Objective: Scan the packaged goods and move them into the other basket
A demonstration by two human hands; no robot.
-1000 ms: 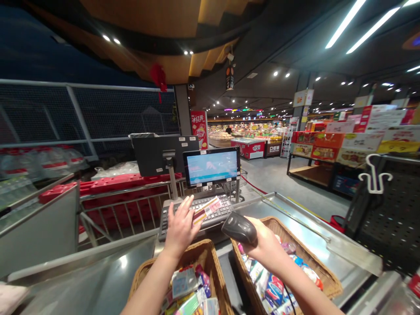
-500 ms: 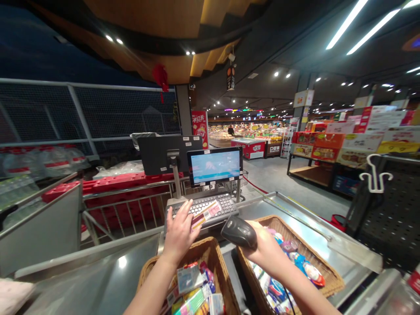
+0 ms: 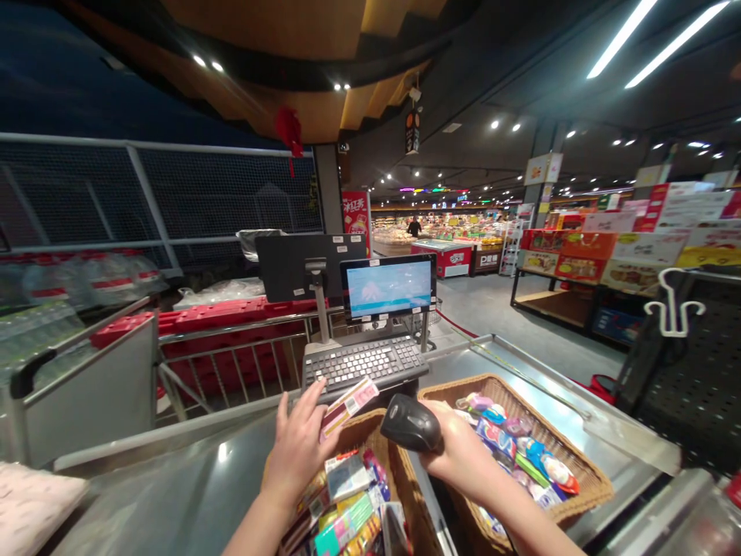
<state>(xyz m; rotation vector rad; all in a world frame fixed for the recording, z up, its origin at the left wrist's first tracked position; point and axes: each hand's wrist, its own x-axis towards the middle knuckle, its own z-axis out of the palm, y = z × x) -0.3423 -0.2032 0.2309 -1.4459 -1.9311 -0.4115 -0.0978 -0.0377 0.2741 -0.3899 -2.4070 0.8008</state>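
Over the counter (image 3: 167, 486), holding one scanner (image 3: 410, 423) in R hand (image 3: 455, 452) and one pack (image 3: 349, 405) in L hand (image 3: 298, 448). Count also two baskets (image 3: 590, 494), side by side; two screens (image 3: 389, 287), one lit, one seen from behind; one kbd (image 3: 367, 361). In both baskets, lots of small goods (image 3: 347, 513), too overlapped for an exact no.

Has pack in the air, just this side of kbd, by far rim of L basket — near scanner, apart from it. Points pack away from L hand, on a slanting long axis, near-L to far-R. Points scanner nose L, roughly twd pack, on a long axis going back R into the palm.

Slim & flat, w/ pink & white at far end, yellow along edges, dark red band nearer the hand, barcode mid-length. Print too small to read. For scanner: black, rounded, glossy on top.

Grips pack by its near end, btwn thumb & index, other L fingers loosely spread. Wraps R hand round scanner handle; can't tell re: trigger.
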